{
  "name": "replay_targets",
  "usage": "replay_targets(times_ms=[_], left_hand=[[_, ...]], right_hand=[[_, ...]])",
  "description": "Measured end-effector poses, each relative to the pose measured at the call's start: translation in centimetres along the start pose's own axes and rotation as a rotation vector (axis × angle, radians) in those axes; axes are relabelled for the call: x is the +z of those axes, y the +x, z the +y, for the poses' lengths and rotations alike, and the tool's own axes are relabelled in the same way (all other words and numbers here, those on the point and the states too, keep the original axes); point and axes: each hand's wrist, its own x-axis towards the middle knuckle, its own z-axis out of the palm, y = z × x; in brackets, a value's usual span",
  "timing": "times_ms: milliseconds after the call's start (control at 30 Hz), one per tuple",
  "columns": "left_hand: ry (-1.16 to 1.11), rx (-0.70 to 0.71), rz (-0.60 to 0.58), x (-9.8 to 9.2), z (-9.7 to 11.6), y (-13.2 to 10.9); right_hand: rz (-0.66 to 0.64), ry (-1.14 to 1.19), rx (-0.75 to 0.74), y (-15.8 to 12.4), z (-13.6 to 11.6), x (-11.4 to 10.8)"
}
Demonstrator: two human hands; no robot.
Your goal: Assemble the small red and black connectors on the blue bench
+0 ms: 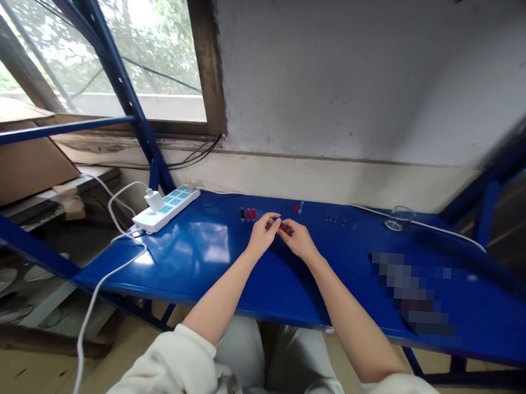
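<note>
My left hand (pixel 263 235) and my right hand (pixel 298 238) meet over the blue table (pixel 275 287). Their fingertips are pinched together around something small that I cannot make out; the fingers hide most of it. Just left of my left hand stand a small black-topped tube (pixel 243 213) and two red-topped pieces (pixel 250 214) in a short row. Behind my right hand are a small red piece (pixel 295 208) and a clear slim tube (pixel 301 207), side by side. Several tiny clear pieces (pixel 330 218) lie farther right.
A white power strip (pixel 166 210) with a plug (pixel 154 200) and cable sits at the table's left. A clear glass container (pixel 396 218) stands at the back right. At the right, a dark object (pixel 411 295) is blurred out. Blue frame posts (pixel 487 216) flank the table.
</note>
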Motion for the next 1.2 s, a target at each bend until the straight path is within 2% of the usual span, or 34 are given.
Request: replay_targets(times_ms=[167, 300, 400, 633, 833, 1200], left_hand=[[0.284, 0.125, 0.043, 0.0, -0.7, 0.0], [0.586, 0.144, -0.009, -0.1, -1.4, -0.3], [0.654, 0.147, -0.048, -0.2, -1.5, -0.5], [0.929, 0.110, -0.162, -0.2, -0.4, -0.6], [0.975, 0.129, -0.197, -0.1, -0.1, -0.8], [0.942, 0.175, -0.213, 0.1, 0.1, -1.0]], right_hand=[[0.036, -0.164, 0.018, 0.1, 0.9, -0.2], [0.143, -0.274, 0.123, 0.6, 2.9, -0.9], [0.205, -0.321, 0.212, 1.5, 4.5, -1.7], [0.107, -0.504, 0.438, 4.1, 6.1, -2.7], [0.102, -0.569, 0.470, 5.5, 6.8, -2.2], [0.126, -0.575, 0.463, 5.0, 7.2, -1.7]])
